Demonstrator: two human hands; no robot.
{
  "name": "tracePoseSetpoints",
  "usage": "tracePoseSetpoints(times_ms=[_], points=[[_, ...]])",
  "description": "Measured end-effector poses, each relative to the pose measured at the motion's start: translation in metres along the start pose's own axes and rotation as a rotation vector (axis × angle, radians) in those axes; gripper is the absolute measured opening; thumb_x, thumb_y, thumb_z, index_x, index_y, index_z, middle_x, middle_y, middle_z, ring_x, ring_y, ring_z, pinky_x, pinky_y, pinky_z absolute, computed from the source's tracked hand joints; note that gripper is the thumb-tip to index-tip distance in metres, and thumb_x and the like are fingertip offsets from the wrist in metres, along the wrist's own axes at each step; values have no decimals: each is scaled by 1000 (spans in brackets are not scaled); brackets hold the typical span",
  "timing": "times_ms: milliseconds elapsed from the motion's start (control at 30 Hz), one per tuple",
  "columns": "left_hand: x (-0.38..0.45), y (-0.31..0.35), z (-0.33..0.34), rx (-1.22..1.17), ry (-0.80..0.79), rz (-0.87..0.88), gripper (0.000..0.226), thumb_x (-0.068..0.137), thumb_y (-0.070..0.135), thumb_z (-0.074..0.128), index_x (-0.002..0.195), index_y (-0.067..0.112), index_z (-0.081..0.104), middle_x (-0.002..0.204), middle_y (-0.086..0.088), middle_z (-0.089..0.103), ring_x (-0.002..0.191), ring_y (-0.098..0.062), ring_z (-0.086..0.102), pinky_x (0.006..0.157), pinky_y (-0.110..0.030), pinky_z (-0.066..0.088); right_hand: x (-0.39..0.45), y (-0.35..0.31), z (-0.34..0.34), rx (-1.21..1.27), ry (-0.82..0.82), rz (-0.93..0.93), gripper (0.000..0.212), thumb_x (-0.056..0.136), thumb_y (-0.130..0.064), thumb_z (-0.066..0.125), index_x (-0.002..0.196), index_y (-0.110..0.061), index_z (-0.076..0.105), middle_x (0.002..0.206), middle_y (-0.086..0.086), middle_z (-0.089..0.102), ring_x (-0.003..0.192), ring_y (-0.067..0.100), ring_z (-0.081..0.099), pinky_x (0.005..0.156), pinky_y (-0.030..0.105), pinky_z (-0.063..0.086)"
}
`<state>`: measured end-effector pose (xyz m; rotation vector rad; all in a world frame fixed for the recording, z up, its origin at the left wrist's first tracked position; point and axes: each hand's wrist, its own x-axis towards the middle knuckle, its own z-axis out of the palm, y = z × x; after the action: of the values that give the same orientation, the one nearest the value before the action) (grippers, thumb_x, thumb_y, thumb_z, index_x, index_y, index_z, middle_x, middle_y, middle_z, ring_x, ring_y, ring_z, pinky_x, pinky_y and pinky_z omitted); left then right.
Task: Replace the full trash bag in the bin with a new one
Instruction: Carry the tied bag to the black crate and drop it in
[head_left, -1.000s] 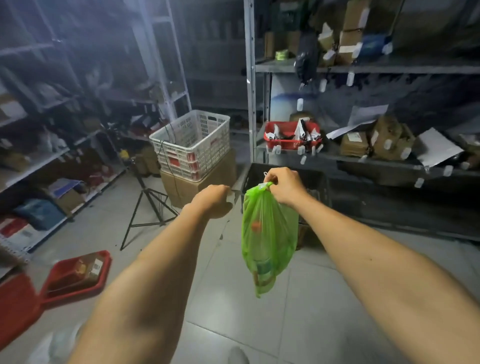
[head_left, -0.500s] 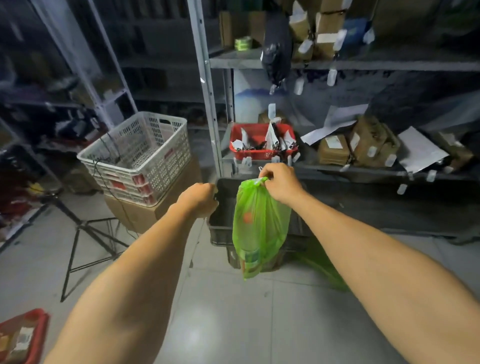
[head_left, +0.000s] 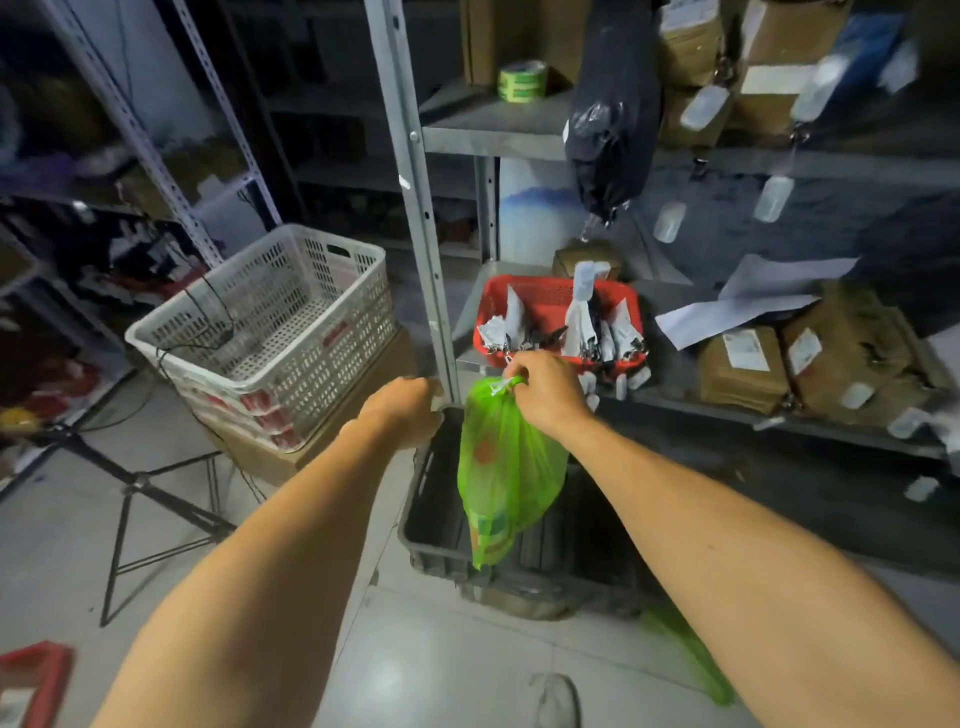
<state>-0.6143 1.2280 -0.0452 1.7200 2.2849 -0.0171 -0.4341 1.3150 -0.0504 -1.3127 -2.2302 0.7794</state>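
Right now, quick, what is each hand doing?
Left hand: closed in a fist, nothing visible in it.
Right hand: closed on the knotted top of the green trash bag.

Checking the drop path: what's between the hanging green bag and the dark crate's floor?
Nothing visible in the head view; green bag hangs over dark crate.

hands: 2, left hand (head_left: 402, 410), right hand (head_left: 545, 387)
green bags: 2, tied green bag (head_left: 501, 467), loose green bag (head_left: 685, 649)
crates: 3, white crate (head_left: 270, 332), red basket (head_left: 550, 306), dark crate (head_left: 431, 519)
tape rolls: 1, tape roll (head_left: 522, 79)
tripods: 1, tripod (head_left: 130, 483)
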Motion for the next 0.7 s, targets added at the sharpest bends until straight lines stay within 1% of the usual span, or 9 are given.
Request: tracePoseSetpoints(times_ms=[100, 200, 267, 300, 433, 567, 700], points=[[31, -5, 7, -28, -15, -41, 27, 85, 24, 50, 108, 15, 60, 113, -15, 64, 104, -35, 60, 73, -31, 39, 31, 14, 22, -14, -32, 33, 29, 80, 4, 59, 84, -21, 71, 102, 3, 71, 96, 24, 63, 82, 33, 52], [62, -13, 21, -30, -42, -65, 32, 85, 28, 53, 114, 17, 59, 118, -14, 64, 107, -35, 60, 77, -32, 43, 48, 31, 52, -83, -104, 47, 30, 81, 4, 59, 78, -24, 68, 100, 5, 69, 93, 27, 62, 81, 37, 53], [82, -23, 33, -38, -64, -69, 31, 85, 27, 52, 114, 17, 60, 118, -14, 65, 107, -35, 60, 79, -34, 46, 60, 43, 73, -110, -130, 64, 30, 81, 5, 57, 78, -23, 68, 97, 7, 70, 91, 30, 63, 80, 41, 55], [91, -28, 39, -37, -80, -71, 33, 86, 27, 51, 117, 18, 61, 119, -13, 64, 109, -35, 60, 83, -35, 48, 65, 49, 84, -117, -145, 78, 29, 81, 5, 57, 78, -22, 68, 96, 8, 70, 90, 31, 64, 80, 42, 55], [116, -44, 68, -74, -117, -54, 43, 85, 27, 50, 127, 26, 57, 128, -10, 60, 116, -34, 57, 95, -40, 49, 84, 68, 123, -130, -199, 119, 31, 78, 6, 56, 79, -22, 69, 96, 7, 70, 93, 30, 63, 82, 39, 54], [132, -59, 98, -89, -171, -71, 42, 85, 29, 54, 126, 23, 57, 126, -12, 60, 114, -35, 58, 92, -40, 49, 90, 81, 160, -120, -256, 147, 30, 78, 7, 55, 82, -19, 71, 99, 9, 69, 94, 31, 63, 84, 38, 52], [138, -74, 124, -73, -191, -114, 47, 87, 32, 54, 133, 23, 53, 131, -12, 58, 120, -34, 54, 93, -36, 46, 83, 95, 193, -106, -317, 173, 29, 77, 8, 56, 84, -16, 72, 97, 11, 68, 94, 33, 63, 84, 35, 48]])
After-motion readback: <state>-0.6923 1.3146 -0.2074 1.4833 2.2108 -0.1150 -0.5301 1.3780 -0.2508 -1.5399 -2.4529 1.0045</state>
